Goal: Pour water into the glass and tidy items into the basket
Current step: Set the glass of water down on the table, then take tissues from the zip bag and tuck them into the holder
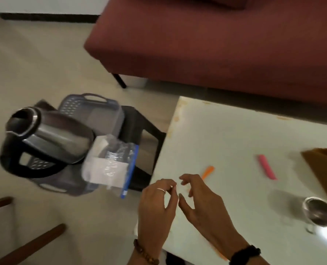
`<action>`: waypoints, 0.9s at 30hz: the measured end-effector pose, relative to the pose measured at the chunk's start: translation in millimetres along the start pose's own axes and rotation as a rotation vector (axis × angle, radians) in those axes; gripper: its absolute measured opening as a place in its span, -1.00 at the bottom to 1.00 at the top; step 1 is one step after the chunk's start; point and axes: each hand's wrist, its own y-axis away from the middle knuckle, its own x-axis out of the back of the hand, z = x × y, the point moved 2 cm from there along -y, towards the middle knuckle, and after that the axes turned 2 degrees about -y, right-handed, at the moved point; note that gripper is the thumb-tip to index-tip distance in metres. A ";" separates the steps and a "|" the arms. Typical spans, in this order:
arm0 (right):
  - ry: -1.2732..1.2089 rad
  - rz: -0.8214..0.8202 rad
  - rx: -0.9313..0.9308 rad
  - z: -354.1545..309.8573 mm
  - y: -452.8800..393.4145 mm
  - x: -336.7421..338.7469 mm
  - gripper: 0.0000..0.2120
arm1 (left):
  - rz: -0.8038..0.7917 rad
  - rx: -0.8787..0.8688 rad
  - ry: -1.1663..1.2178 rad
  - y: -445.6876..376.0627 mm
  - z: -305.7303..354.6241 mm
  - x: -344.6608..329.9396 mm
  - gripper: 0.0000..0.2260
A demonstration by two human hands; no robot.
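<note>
my left hand (157, 203) and right hand (199, 199) both empty, fingers loosely curled; orange stick (208, 172) just beyond right fingertips, glass (318, 212) well right, basket (93, 111) far left.

1. The basket (93, 109) sits on a low stool (139, 127), left of the table (235, 134).
2. The kettle (50, 138) and a plastic bag (111, 163) lie in the basket, the bag to the kettle's right.
3. On the table: two markers (208, 172) (266, 166) mid-surface, the glass (318, 211) near the right edge.
4. The sofa (216, 39) stands behind the table.
5. Both hands (157, 203) (200, 203) hover over the table's left edge.
</note>
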 end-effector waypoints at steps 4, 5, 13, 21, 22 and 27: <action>-0.014 -0.176 0.138 -50.2 -63.1 -57.9 -0.51 | -0.043 -0.038 -0.350 -30.2 -90.7 46.3 -0.56; -0.011 -0.231 0.173 -57.3 -78.2 -72.7 -0.46 | -0.105 -0.075 -0.504 -35.6 -114.2 52.8 -0.40; 0.435 -0.459 0.370 -57.6 -133.1 -141.8 -0.09 | -0.404 -0.251 -0.609 -53.9 -210.7 68.1 -0.24; 0.510 -0.144 0.606 -75.9 -114.2 -107.7 -0.31 | -0.285 0.003 0.248 -67.2 -179.1 101.5 -0.49; 0.462 -0.084 0.606 -78.8 -112.2 -97.7 -0.37 | -0.267 0.017 0.296 -68.8 -168.6 106.4 -0.54; 0.441 0.005 0.557 -82.5 -92.7 -40.7 -0.24 | -0.191 0.044 0.400 -75.4 -113.0 111.8 -0.61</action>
